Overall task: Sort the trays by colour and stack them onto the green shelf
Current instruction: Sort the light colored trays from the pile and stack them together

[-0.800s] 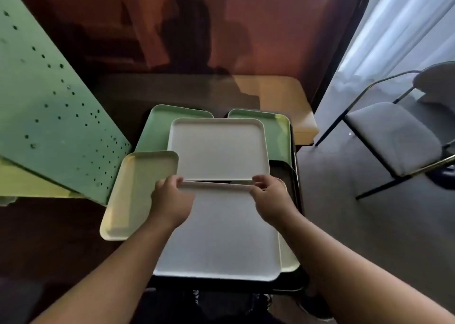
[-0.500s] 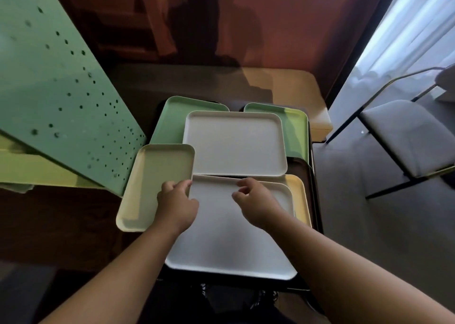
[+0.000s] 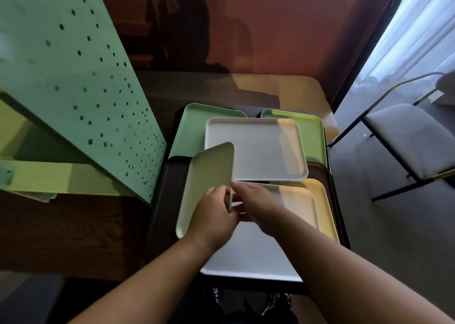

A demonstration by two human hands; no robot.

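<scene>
Several trays lie on a dark cart top [image 3: 162, 200]. My left hand [image 3: 213, 215] grips the right edge of a pale yellow tray [image 3: 206, 180], which is tilted up on its left side. My right hand [image 3: 256, 205] touches the same edge from the right. Under my hands lies a white tray [image 3: 248, 257] with a yellow tray [image 3: 322, 205] beneath it. A second white tray [image 3: 258, 148] sits farther back on two green trays [image 3: 187, 129] [image 3: 310, 129]. The green perforated shelf [image 3: 69, 82] stands at the left.
A wooden table [image 3: 283, 89] stands behind the cart. A grey chair [image 3: 406, 136] with a black frame is at the right, by a curtained window. A reddish-brown panel fills the back. My shoes show below the cart.
My hands left the near white tray's far edge and came together on the pale yellow tray. That tray, flat before, now tilts up off the cart.
</scene>
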